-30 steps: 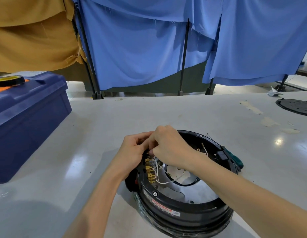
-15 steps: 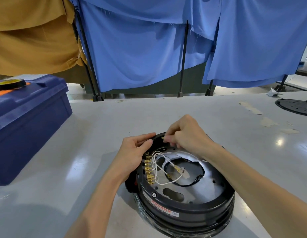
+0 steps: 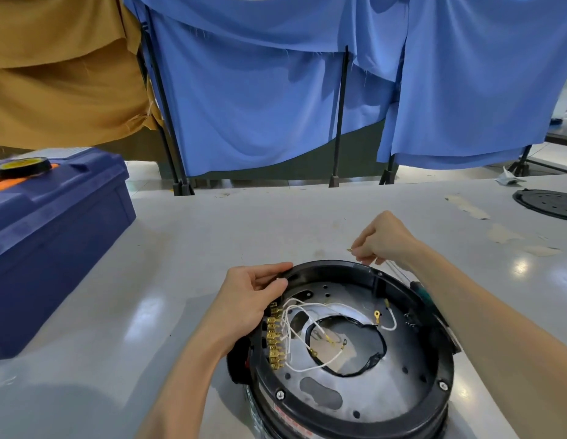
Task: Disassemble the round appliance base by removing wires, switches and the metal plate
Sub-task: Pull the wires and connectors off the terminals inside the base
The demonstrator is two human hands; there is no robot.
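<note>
Round appliance base (image 3: 447, 359) sat on the grey table (image 3: 180, 248) before us. Our left hand (image 3: 250, 299) gripped its far-left rim beside the brass terminal row (image 3: 274, 337), bracing it. Our right hand (image 3: 383, 239) pinched a thin wire (image 3: 350, 250) beyond the far rim. We judged it best drawn out straight, clear of the white wires (image 3: 304, 304).

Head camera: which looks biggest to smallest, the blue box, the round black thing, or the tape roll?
1. The round black plastic appliance base and the dark blue plastic toolbox: about alike; both run off the picture; the base is nearer.
2. The black and yellow tape roll: smallest.
</note>
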